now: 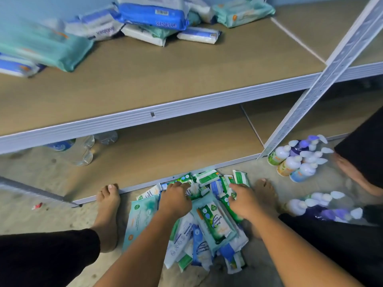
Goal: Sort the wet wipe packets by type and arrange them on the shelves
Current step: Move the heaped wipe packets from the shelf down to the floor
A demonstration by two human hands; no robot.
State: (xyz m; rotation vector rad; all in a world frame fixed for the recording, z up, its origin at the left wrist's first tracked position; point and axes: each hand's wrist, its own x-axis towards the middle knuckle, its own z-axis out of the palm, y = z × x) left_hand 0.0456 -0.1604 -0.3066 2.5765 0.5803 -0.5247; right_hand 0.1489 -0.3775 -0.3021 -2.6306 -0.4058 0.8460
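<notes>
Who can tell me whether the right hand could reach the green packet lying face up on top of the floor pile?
Probably yes: the green packet lies on top of the pile with nothing over it, and the right hand is down in the pile just beside it.

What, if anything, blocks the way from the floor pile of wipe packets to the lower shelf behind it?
Nothing visible does. The pile lies against the lower shelf edge, which is bare there; plastic bottles sit farther left.

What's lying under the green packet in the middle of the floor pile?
The green packet lies on a larger pale teal packet. A blue packet and a white packet stick out beneath that. Anything deeper is covered.
</notes>
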